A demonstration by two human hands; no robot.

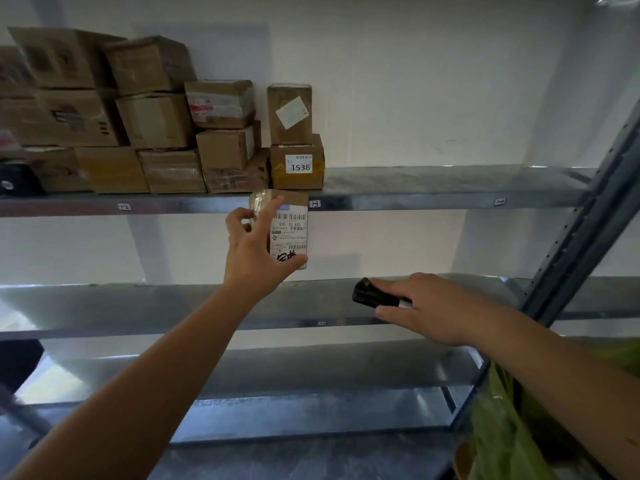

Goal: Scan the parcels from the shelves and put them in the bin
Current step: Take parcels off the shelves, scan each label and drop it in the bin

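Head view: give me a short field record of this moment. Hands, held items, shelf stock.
left hand: grips small parcel, label facing the camera
small parcel position: held in front of the top shelf edge, off the shelf
right hand: holds black scanner, its head towards the parcel
shelf stock: stacked cardboard boxes on the left of the top shelf; one box labelled 1538
lower shelves: no parcels visible
bin: not clearly in view; green bag at lower right
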